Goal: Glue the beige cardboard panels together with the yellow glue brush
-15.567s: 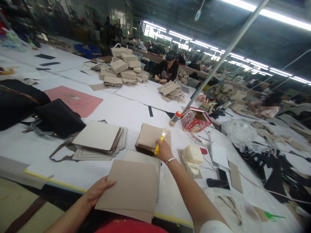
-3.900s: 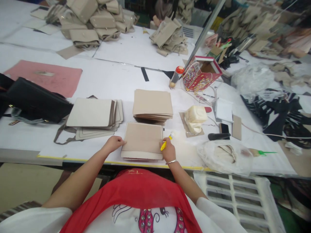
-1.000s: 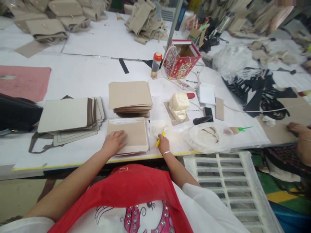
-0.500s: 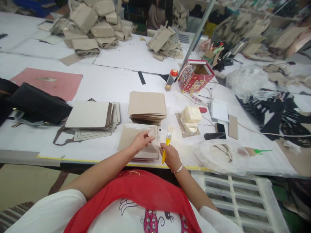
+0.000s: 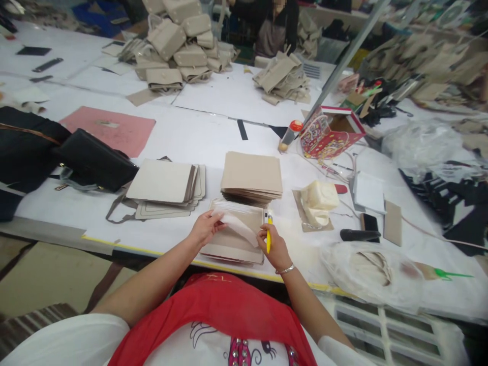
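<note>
A thin whitish strip (image 5: 241,230) stretches between my two hands above a stack of beige panels (image 5: 215,247) at the table's near edge. My left hand (image 5: 206,229) pinches the strip's left end. My right hand (image 5: 275,246) holds a paintbrush (image 5: 269,238) with a yellow handle, and its fingertips also touch the strip's right end. Just beyond lies a second stack of plain beige panels (image 5: 251,173). To the left, a pile of pale, rounded-corner panels (image 5: 160,180) rests on the table.
Right of my hands stands a cream-coloured container (image 5: 319,201) on a board. Near it are a phone (image 5: 369,226) and a plastic bag (image 5: 371,272). A black bag (image 5: 97,160) lies left. A red box (image 5: 331,132) stands by a metal pole (image 5: 343,63). A person (image 5: 276,33) is beyond the table.
My hands have moved apart, with the left going leftward, and the strip is now drawn out between them. The brush has turned more upright. The whole view has shifted.
</note>
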Demonstrator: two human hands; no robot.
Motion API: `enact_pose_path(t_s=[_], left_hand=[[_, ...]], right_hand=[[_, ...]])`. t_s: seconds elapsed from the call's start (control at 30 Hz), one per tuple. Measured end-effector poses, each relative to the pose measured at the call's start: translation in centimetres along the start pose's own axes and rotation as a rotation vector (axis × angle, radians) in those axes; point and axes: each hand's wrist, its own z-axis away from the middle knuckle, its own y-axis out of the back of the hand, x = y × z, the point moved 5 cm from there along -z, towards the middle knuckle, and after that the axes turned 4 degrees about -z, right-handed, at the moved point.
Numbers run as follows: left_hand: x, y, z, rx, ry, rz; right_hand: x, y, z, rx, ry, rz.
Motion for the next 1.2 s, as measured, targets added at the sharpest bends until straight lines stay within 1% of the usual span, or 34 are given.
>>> enact_pose_path(t_s=[0.07, 0.13, 0.17, 0.27, 0.33, 0.43, 0.57, 0.63, 0.77, 1.0, 1.2], left_hand=[[0.3, 0.5, -0.5, -0.004, -0.02, -0.025], [0.5, 1.1, -0.9, 0.014, -0.053, -0.118], [0.5, 1.4, -1.2, 0.028, -0.072, -0.188], [0.7, 2.1, -2.1, 0.061, -0.132, -0.396], [0.9, 2.3, -2.8, 0.063, -0.155, -0.502], [1.8, 2.7, -3.8, 0.098, -0.186, -0.729], [3.4, 3.4, -4.8, 0.256, -0.314, -1.143], [3.5, 3.7, -5.3, 0.303, -0.326, -1.244], [3.0, 4.2, -6.1, 0.331, -0.29, -1.272], [2.7, 4.4, -6.3, 0.357, -0.275, -1.247], [2.6, 4.1, -6.4, 0.352, -0.259, -1.27]], right_hand=[[-0.3, 0.2, -0.5, 0.13, 0.039, 0.104], [-0.4, 0.4, -0.8, 0.264, 0.073, 0.18], [-0.4, 0.4, -1.0, 0.311, 0.083, 0.203], [-0.2, 0.4, -1.7, 0.413, 0.108, 0.255], [0.0, 0.2, -2.6, 0.446, 0.146, 0.289], [0.8, -0.6, -4.3, 0.441, 0.185, 0.327], [2.2, -2.1, -6.3, 0.392, 0.192, 0.33], [2.8, -2.8, -6.9, 0.368, 0.184, 0.33], [3.7, -3.5, -7.6, 0.354, 0.155, 0.348], [4.2, -3.8, -8.0, 0.357, 0.121, 0.348], [4.7, -4.0, -7.6, 0.388, 0.153, 0.436]])
